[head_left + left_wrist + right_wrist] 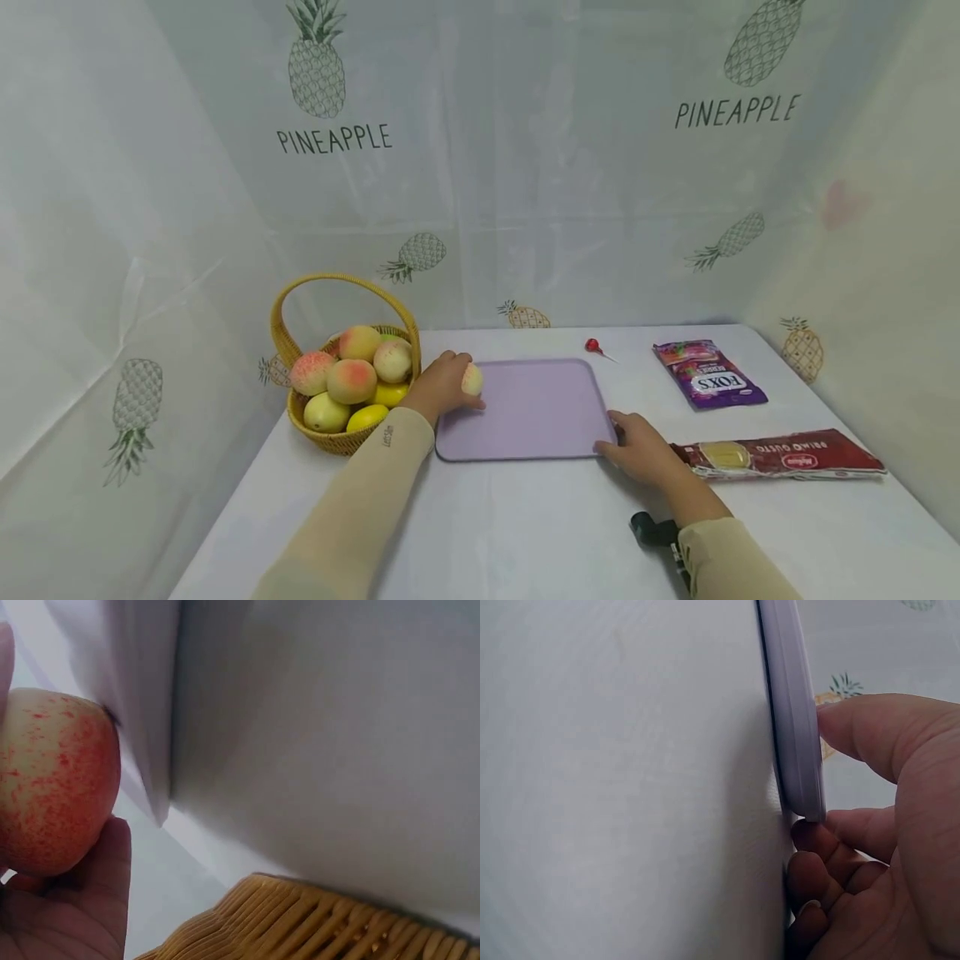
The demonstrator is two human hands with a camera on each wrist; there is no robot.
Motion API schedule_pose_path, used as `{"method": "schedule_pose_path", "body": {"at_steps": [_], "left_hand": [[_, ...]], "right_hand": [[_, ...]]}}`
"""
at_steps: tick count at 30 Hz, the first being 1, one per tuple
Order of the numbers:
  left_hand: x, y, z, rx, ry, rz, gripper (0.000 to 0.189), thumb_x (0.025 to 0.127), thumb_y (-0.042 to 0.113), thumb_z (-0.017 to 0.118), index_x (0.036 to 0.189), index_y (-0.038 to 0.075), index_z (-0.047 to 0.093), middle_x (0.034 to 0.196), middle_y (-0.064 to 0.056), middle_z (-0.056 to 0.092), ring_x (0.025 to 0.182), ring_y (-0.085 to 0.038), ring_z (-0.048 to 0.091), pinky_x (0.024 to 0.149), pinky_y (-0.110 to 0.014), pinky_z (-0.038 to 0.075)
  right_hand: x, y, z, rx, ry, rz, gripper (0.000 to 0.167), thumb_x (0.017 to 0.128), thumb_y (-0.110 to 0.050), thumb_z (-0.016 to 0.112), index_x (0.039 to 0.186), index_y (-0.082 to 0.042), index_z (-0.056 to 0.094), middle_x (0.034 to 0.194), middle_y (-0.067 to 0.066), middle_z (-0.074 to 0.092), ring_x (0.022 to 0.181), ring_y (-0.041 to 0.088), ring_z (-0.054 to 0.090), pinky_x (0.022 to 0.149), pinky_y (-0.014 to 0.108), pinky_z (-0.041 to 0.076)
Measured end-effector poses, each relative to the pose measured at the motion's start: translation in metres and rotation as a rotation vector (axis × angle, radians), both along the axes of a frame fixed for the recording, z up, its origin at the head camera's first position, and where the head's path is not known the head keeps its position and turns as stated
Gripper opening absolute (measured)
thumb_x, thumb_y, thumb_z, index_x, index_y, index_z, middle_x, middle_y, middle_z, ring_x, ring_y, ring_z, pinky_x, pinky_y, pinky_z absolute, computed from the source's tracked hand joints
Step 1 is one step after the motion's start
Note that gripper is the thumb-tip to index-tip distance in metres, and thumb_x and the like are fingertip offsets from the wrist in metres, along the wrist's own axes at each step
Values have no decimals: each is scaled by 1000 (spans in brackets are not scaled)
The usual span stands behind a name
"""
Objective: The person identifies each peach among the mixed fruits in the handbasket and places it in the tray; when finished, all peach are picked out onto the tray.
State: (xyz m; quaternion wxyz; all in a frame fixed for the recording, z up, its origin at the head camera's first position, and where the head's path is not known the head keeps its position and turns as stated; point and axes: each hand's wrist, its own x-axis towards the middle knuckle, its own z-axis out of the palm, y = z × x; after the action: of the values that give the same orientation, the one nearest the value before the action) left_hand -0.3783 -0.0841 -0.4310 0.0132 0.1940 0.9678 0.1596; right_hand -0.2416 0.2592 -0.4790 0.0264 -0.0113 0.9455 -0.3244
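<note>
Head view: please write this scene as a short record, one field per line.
left hand: holds a round fruit near the left edge of the tray
right hand: grips the tray at its near right corner
basket: left of the tray, heaped with fruits
red lollipop: beyond the tray's far right corner
purple bag: marked FOX'S, right of the tray
red packet: nearer than the purple bag

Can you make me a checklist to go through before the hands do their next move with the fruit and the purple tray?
1. Peach gripped by the left hand: ok.
2. Purple tray held by the right hand: ok, at its near right corner.
3. Peach touching the tray: cannot tell.
4. Wicker basket standing upright: ok, with fruit inside.
5. A hand free to pick up more fruit: not ok, both are busy.
6. FOX'S bag off the tray: ok, it lies to the right.
</note>
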Motion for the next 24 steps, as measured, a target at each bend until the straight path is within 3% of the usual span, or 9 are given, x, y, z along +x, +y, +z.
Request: {"method": "schedule_pose_path", "body": {"at_steps": [11, 18, 24], "left_hand": [[1, 5, -3, 30, -23, 44, 89, 76, 45, 90, 150, 17, 47, 145, -13, 49, 120, -24, 59, 108, -43, 48], [-1, 6, -8, 29, 8, 49, 87, 79, 40, 89, 152, 21, 45, 145, -11, 48, 125, -26, 54, 106, -45, 49], [-1, 5, -7, 12, 28, 11, 86, 79, 37, 89, 152, 22, 45, 146, -11, 47, 128, -27, 51, 107, -45, 49]], "right_hand": [[1, 0, 1, -5, -22, -2, 81, 96, -36, 71, 152, 10, 37, 143, 34, 49, 136, 51, 46, 112, 64, 39], [2, -1, 0, -14, -19, -2, 80, 96, -37, 70, 152, 10, 37, 144, 34, 49, 137, 51, 46, 112, 64, 39], [3, -1, 0, -21, -27, -11, 80, 96, -37, 70, 153, 9, 37, 145, 34, 48, 138, 51, 45, 112, 64, 39]]}}
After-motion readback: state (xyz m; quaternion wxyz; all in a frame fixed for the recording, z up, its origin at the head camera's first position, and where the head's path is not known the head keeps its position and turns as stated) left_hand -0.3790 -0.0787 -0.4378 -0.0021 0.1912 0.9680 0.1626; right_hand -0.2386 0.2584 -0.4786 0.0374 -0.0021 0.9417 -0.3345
